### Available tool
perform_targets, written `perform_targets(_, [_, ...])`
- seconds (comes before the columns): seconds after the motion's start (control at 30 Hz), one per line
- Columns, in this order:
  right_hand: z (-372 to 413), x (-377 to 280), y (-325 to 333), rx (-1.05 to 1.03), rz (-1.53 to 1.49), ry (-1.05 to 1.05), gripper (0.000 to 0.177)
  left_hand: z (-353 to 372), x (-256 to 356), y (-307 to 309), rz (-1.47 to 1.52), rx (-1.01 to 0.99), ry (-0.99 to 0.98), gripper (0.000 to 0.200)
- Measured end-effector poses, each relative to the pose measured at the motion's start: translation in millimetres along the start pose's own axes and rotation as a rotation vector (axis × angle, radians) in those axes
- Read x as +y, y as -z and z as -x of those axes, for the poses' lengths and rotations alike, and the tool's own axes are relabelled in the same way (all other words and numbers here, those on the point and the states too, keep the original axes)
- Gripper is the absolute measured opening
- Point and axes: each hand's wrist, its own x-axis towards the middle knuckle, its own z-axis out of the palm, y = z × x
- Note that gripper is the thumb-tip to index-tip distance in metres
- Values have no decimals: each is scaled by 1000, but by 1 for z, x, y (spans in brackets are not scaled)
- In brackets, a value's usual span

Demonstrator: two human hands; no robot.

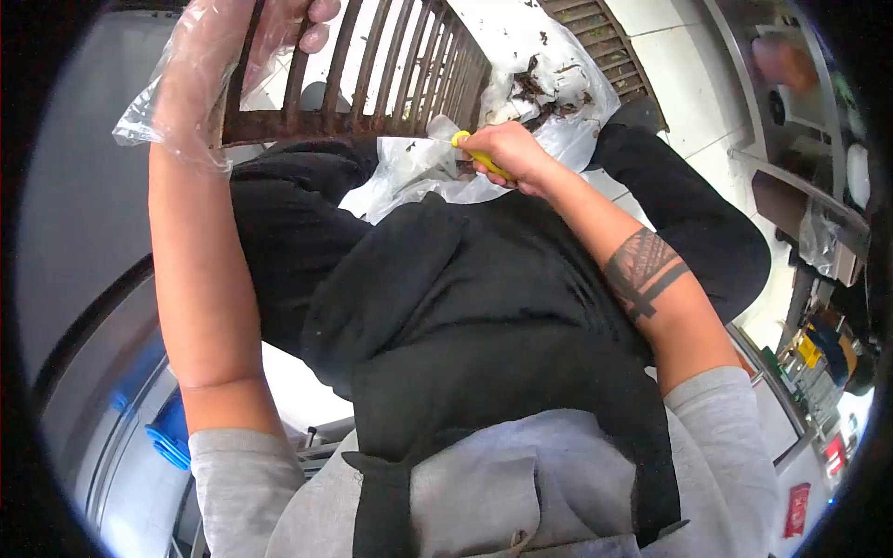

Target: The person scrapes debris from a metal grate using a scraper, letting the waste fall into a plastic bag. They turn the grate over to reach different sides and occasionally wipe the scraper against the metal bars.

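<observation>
Two hands, left hand (pixel 284 23) and right hand (pixel 513 153). Two grates: one rusty grate (pixel 372 79), one floor grate (pixel 603 37) (half under the bag (pixel 567 84)). One yellow tool (pixel 479 153). One clear glove (pixel 186 88), left side only. One white bag, dirt bits on it too many to count. One black apron (pixel 484 307).

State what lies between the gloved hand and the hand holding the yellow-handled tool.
In the head view, the rusty grate fills the stretch between left hand and right hand, which grips a yellow-handled tool; clear plastic lies beneath the grate.
</observation>
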Motion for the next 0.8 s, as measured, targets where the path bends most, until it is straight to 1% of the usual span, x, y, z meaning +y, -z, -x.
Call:
perform_targets(0.07, [-7, -2, 0, -5, -24, 48, 30, -2, -3, 7, -46, 31, -50, 16])
perform_targets(0.1, [15, 17, 0, -2, -44, -27, 30, 4, -14, -5, -20, 17, 22, 16])
perform_targets(0.17, [9, 2, 4, 247, 155, 165, 32, 6, -8, -12, -3, 80, -35, 15])
perform_targets(0.2, [9, -4, 1, 293, 373, 364, 36, 5, -5, -10, -16, 82, -35, 15])
perform_targets(0.23, [12, -7, -1, 293, 373, 359, 36, 4, -6, -9, 13, 72, 10, 15])
perform_targets(0.3, [14, -17, -10, 390, 706, 522, 41, 1, -5, -8, 38, 59, 46, 15])
perform_targets(0.33, [15, -19, -15, 411, 807, 544, 38, 1, -7, -8, 50, 48, 17, 14])
perform_targets(0.37, [20, -18, -22, 409, 802, 542, 38, 1, -8, -7, 59, 39, -8, 13])
perform_targets(0.43, [30, -17, -34, 446, 890, 560, 37, 3, -7, -5, 23, 35, 4, 12])
perform_targets(0.5, [27, -16, -28, 451, 896, 554, 37, 5, -3, -10, 3, 22, -6, 11])
perform_targets(0.57, [30, -21, -14, 272, 801, 456, 38, 12, 4, -18, 119, 37, -7, 10])
perform_targets(0.6, [33, -25, -10, 274, 801, 456, 38, 3, 1, -15, 72, 54, 48, 9])
perform_targets(0.7, [36, -40, 0, 322, 785, 419, 38, -1, -5, -10, 49, 55, 11, 9])
perform_targets(0.77, [31, -50, -1, 417, 903, 566, 39, 2, 4, -17, 34, 64, 58, 10])
perform_targets(0.8, [30, -54, -4, 431, 987, 548, 38, 3, 9, -21, 14, 68, 98, 11])
